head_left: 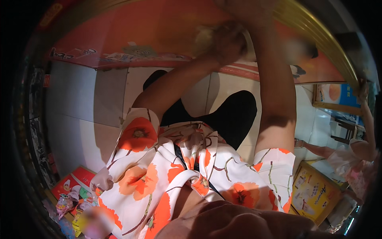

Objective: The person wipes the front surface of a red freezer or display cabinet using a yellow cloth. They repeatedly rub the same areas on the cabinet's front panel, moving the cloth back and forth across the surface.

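Note:
In the head view, my left hand [229,43] is at an upright-looking red-orange panel [167,24], its fingers curled and blurred. A pale blurred patch [204,38] shows beside it. Whether this is a cloth in the hand or a print on the panel I cannot tell. My right hand [247,9] is at the top edge of the picture, above the left one, dim and smeared. Its fingers cannot be made out. A gold-coloured ribbed trim [316,30] curves along the panel's right side. Prints and a worn sticker [140,50] mark the panel's lower part.
Pale floor tiles [110,98] lie below the panel, by my black-clad legs [235,116]. A red display box [74,179] with colourful toys [68,201] stands at lower left. To the right are a yellow printed box [313,194], a framed poster [337,94] and another person [346,155], one arm raised.

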### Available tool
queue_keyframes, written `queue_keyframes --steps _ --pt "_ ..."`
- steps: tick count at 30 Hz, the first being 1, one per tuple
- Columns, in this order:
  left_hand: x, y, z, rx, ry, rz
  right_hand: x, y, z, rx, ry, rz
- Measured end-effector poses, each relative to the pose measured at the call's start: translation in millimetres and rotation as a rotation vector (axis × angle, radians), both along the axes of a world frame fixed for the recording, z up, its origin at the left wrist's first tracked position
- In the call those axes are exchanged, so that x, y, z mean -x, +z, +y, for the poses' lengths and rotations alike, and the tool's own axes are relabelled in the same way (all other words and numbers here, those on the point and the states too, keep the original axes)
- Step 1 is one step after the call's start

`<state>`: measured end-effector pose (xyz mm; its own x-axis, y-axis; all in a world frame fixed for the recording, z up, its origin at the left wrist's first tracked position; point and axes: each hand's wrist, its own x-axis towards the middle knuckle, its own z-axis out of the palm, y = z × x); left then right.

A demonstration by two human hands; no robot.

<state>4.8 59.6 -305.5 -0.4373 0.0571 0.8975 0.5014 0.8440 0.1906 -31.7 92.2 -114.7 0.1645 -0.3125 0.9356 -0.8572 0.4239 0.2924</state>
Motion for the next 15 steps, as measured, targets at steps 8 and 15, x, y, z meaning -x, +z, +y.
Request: queue_keyframes --steps 8,15 --pt "-14 -138 -37 0.343 -0.337 -0.511 2 -6 0 -0.012 0.045 0.030" --pt "-97 -187 -193 0.231 0.235 -0.461 8 -4 -3 0.011 0.071 0.093"
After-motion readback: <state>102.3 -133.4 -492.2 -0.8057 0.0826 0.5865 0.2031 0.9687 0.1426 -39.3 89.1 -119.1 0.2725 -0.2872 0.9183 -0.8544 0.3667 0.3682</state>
